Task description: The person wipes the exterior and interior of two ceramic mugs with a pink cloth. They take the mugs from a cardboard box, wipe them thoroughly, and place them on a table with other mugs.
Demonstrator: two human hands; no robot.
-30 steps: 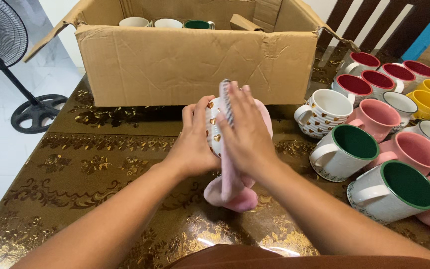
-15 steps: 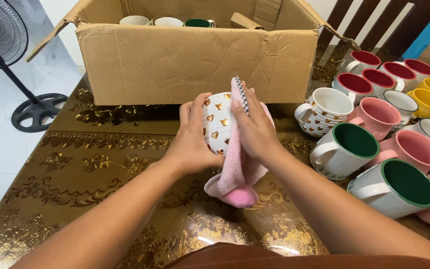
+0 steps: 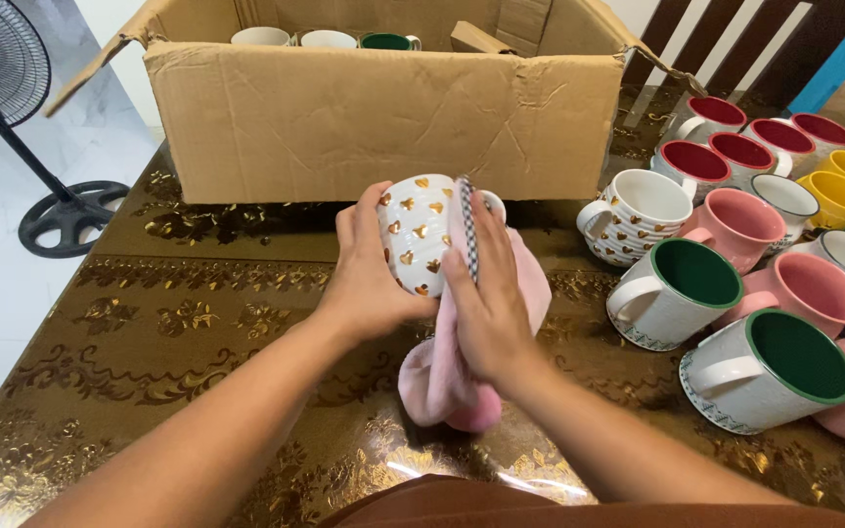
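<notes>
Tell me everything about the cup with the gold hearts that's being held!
The heart mug is white, glossy like ceramic, with faint ridges and small gold hearts all over. It is lifted above the table, tilted. The left hand grips its side; the right hand presses a pink cloth against its other side.

White mug (image 3: 415,235) with small gold hearts and fine ribbing, held up off the table, tipped on its side, base end toward the left, mouth hidden. Intact and glossy. The left hand (image 3: 369,284) wraps its lower left side, thumb on the wall. Pink cloth (image 3: 462,376) with a black-and-white checked edge is draped over the mug's right side, pressed to it by the right hand (image 3: 486,308); the rest hangs down bunched below the mug, the lowest fold near or on the tabletop, cannot tell which.
</notes>
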